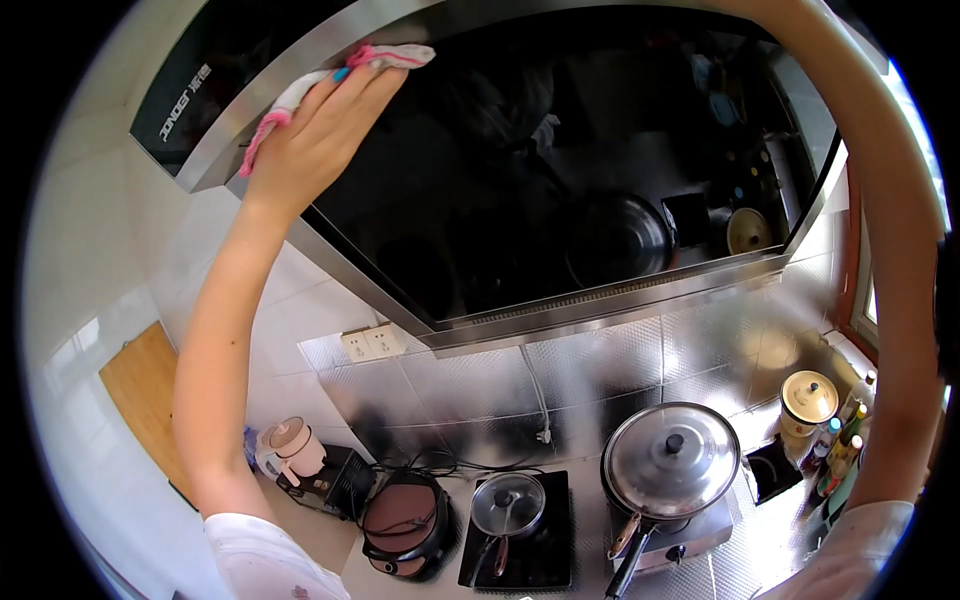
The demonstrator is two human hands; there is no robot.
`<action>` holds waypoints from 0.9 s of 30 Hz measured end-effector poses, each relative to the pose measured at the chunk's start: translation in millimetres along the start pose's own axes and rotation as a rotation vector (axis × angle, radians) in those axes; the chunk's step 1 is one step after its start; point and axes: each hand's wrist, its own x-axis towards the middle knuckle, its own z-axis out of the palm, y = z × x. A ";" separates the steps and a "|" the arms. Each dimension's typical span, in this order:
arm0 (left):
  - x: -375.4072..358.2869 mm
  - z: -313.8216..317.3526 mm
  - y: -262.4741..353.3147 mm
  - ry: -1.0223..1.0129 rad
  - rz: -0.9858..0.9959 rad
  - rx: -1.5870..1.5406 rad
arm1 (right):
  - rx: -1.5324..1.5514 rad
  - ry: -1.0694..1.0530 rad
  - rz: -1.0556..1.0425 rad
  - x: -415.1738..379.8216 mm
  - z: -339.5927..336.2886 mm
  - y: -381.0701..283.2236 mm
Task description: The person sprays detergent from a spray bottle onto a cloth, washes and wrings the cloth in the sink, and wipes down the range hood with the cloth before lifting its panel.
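Note:
My left hand (pixel 318 140) presses a white cloth with pink edges (pixel 400 56) against the steel trim (pixel 225 150) of the range hood. Its fingers lie over the cloth, and a bit of blue shows at one fingertip. The hood's glossy black glass panel (pixel 480 180) spreads beside the hand and reflects pans and a lidded pot. On the right side my right arm reaches up past the panel; its hand lies beyond the top edge of the picture.
Below the hood, a large lidded wok (pixel 672 460) sits on a gas burner. A small lidded pan (pixel 508 505) stands on a black cooktop (pixel 555 560). Left of it are an electric pan (pixel 400 515) and a pink kettle (pixel 295 447). Bottles (pixel 845 450) and a cream pot (pixel 808 400) stand right.

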 end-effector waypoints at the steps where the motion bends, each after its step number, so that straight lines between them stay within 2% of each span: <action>1: 3.7 -0.4 2.0 0.002 0.003 -0.004 | 0.010 0.014 -0.007 -1.7 0.0 0.6; 3: 11.9 -3.0 7.9 0.027 -0.033 -0.047 | -0.015 0.011 -0.007 -3.9 -0.6 1.3; 4: 15.5 1.6 17.3 0.016 -0.128 -0.184 | -0.033 0.009 -0.005 -3.1 -0.8 0.3; 6: 42.5 -5.4 16.9 0.057 -0.019 -0.032 | 0.000 0.014 0.007 -3.0 -2.4 -3.9; 7: 58.0 -3.2 22.8 0.109 -0.043 -0.056 | 0.024 0.022 0.012 -2.9 -3.4 -4.1; 8: 76.5 -1.9 31.7 0.196 -0.155 -0.124 | 0.047 0.031 0.017 -2.8 -4.5 -4.2; 9: 102.1 -34.4 12.2 0.047 0.001 -0.080 | 0.031 -0.003 0.008 -2.9 -5.8 -2.3; 10: 108.4 -31.6 18.2 0.044 -0.018 0.026 | 0.014 -0.017 0.003 -1.4 -6.9 -1.0; 12: 105.7 -26.7 25.6 0.046 -0.036 0.125 | -0.002 -0.058 0.022 -0.9 -8.8 -0.5; 14: 88.0 -23.4 19.7 -0.026 -0.053 -0.009 | -0.002 -0.082 0.055 -1.3 -10.6 -0.9; 16: 41.3 -7.4 11.8 0.019 -0.032 0.011 | 0.016 -0.073 0.028 -0.3 -11.5 -1.6; 18: 2.3 -9.9 -5.3 -0.094 0.087 0.157 | 0.063 -0.052 0.036 0.4 -11.2 -1.9; 21: -19.5 -11.9 -10.8 -0.172 0.108 0.092 | 0.129 -0.038 0.060 3.2 -14.6 -9.0; 25: 21.3 -11.3 5.0 -0.109 0.090 0.053 | 0.100 -0.029 0.022 3.1 -11.9 -6.3; 27: 56.5 -6.2 22.6 0.015 -0.012 -0.035 | 0.092 -0.034 0.017 3.1 -11.7 -3.0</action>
